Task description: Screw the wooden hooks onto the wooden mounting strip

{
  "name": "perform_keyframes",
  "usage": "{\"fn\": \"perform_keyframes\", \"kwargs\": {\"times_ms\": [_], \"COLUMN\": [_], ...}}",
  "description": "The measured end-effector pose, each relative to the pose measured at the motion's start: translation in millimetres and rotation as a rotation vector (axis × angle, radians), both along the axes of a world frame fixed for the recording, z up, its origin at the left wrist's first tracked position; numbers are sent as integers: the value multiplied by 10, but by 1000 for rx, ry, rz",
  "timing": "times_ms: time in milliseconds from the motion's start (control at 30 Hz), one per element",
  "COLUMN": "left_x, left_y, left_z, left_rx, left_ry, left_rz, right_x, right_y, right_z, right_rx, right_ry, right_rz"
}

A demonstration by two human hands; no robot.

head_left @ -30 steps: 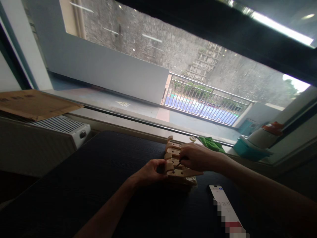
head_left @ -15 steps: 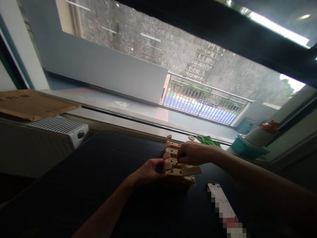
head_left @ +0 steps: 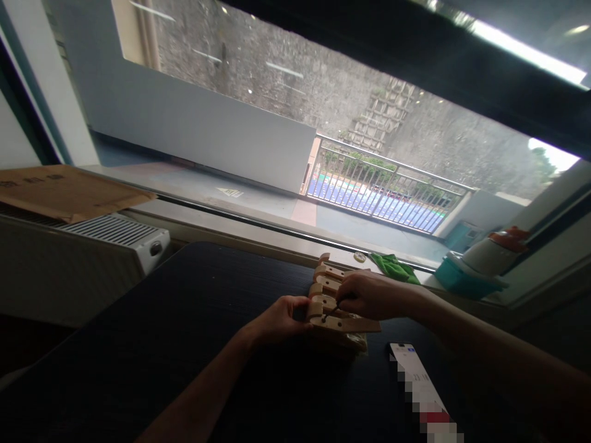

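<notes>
A set of light wooden pieces (head_left: 357,324) with round holes and curved left ends lies in a row on the dark table (head_left: 258,277). At the nearest piece's left end, my left hand (head_left: 279,317) is closed, thumb on top and fingers partly hidden beneath. My right hand (head_left: 369,295) pinches a thin dark rod-like tool (head_left: 331,311), perhaps a hex key. Its lower tip meets a hole near the curved end of the nearest piece. The fingers cover the tool's upper part and some of the wood behind.
A phone (head_left: 418,375) with a lit screen lies right of the wood. On the windowsill are a green cloth (head_left: 394,268), a tape roll (head_left: 359,257) and a teal container (head_left: 462,275). A brown envelope (head_left: 74,191) rests on the white radiator (head_left: 117,237) at left.
The view has shifted slightly, so everything sits a little to the right. My right hand has turned slightly and the tool leans lower; my left hand keeps its hold.
</notes>
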State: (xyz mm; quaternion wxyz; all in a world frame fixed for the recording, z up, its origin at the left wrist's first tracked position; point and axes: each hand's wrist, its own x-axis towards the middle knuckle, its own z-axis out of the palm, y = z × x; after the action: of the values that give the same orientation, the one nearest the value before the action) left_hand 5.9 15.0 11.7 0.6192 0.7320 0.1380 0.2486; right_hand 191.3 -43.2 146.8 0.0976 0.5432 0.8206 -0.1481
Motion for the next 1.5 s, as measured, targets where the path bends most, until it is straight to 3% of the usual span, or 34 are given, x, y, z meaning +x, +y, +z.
{"fn": "perform_keyframes", "kwargs": {"times_ms": [400,633,933,1100,1300,1467,1500], "left_x": [4,17,-16,9,58,133,151], "left_y": [18,53,138,129,25,-71,-84], "left_z": [-61,-84,-150,-175,-160,-187,-198], "left_rx": [-48,-6,209,212,305,316,339], "left_ry": [64,26,49,-8,108,148,162], "left_rz": [17,31,209,138,141,136,142], "right_x": [89,-3,-41,-55,10,189,206], "right_y": [-32,-53,-41,-25,-146,-384,-416], "right_z": [-76,-31,24,28,20,-205,-302], "right_rx": [-79,-11,-8,-4,67,159,206], "right_ry": [86,5,-32,-55,-126,-61,84], "right_rz": [-7,-40,-48,-50,-128,-293,-341]}}
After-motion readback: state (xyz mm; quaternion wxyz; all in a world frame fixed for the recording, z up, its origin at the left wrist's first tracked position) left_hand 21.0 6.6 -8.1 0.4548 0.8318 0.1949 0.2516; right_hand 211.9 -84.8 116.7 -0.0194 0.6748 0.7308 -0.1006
